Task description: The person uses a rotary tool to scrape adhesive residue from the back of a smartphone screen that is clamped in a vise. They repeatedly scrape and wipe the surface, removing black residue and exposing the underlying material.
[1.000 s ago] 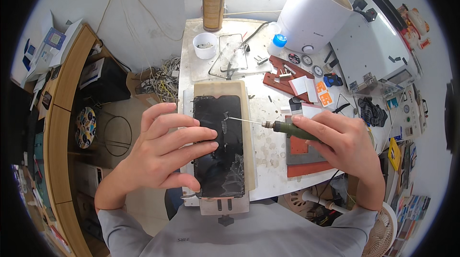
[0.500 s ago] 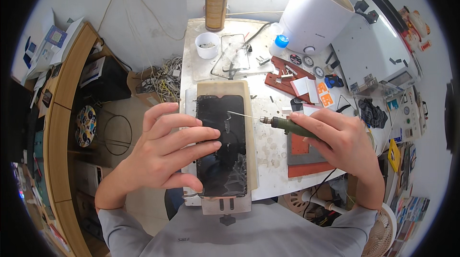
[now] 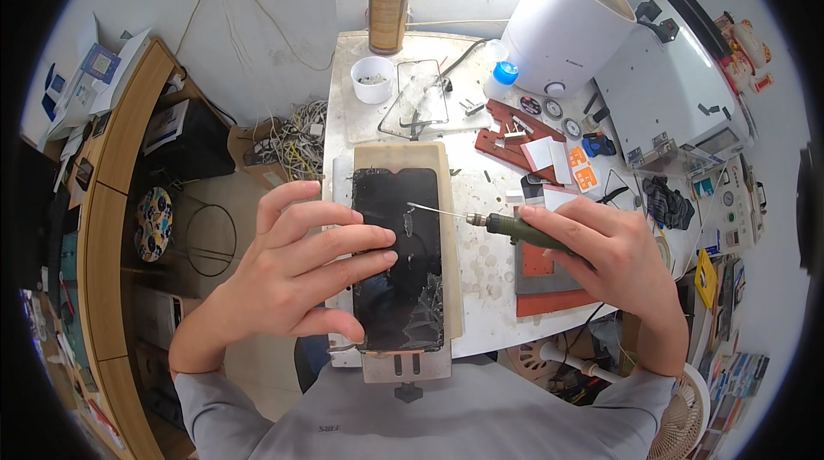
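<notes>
A black phone screen point(image 3: 386, 185), cracked at its lower right, with pale scraped residue near the middle, lies on a beige pad point(image 3: 452, 278) on a metal fixture point(image 3: 405, 369). My left hand point(image 3: 292, 275) is spread over its left side, fingertips resting on the screen, thumb at its lower corner. My right hand point(image 3: 614, 258) grips a green pen-like rotary tool point(image 3: 528, 228) whose long thin metal rod reaches left onto the screen, its tip beside the residue.
A spray can point(image 3: 387, 5), white cup point(image 3: 372, 82), blue-capped bottle point(image 3: 502, 78) and white cylinder appliance point(image 3: 558, 31) stand at the back. Red trays point(image 3: 498, 142), small parts and a machine point(image 3: 661, 91) are at right. A wooden shelf point(image 3: 116, 228) and cable heap point(image 3: 296, 142) are at left.
The tool's tip has shifted a little upward along the residue, then slightly back down. My left hand stays on the screen; both grips look the same.
</notes>
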`<state>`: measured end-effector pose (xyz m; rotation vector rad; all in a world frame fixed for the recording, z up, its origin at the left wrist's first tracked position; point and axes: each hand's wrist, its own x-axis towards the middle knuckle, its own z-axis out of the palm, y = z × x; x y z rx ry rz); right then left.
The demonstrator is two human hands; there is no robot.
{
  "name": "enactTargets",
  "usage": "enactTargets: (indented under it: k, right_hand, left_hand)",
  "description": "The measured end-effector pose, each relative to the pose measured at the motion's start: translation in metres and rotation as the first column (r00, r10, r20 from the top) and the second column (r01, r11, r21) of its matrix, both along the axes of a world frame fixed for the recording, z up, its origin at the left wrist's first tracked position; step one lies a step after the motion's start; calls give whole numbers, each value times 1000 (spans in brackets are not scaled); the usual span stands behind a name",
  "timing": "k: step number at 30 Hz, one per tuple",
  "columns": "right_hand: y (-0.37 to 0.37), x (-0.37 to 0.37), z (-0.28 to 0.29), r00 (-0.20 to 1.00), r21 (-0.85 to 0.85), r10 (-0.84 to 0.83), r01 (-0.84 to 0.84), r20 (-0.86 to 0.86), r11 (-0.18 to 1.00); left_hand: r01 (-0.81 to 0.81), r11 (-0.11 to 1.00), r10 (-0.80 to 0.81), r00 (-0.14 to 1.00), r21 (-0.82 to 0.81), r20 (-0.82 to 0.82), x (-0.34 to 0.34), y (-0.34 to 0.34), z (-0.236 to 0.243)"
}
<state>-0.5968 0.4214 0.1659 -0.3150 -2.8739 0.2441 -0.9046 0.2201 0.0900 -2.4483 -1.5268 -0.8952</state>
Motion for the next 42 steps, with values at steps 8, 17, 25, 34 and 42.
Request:
enactTargets:
  k: [8,17,25,34,42]
  right_hand:
    - [-2,1,2,1000,-1,5,-5,28,1000]
    - [-4,3,2,999,0,11,-11,36,1000]
    - [-3,3,1,1000,-7,13,-13,22,1000]
    - [-6,5,2,999,-7,25,-25,43,1000]
    - [-8,8,1,999,0,34,-34,37,999]
  left_hand:
    - [1,1000,-1,1000,-3,2,0,0,0]
    - [-3,1000,3,1000,-6,2,1,-1,1]
    - [-3,1000,3,1000,-8,0,0,-1,0]
    - [-11,1000,11,1000,-16,-11,1,-2,2]
    - [-18,1000,17,1000,-23,-12,2,-3,4]
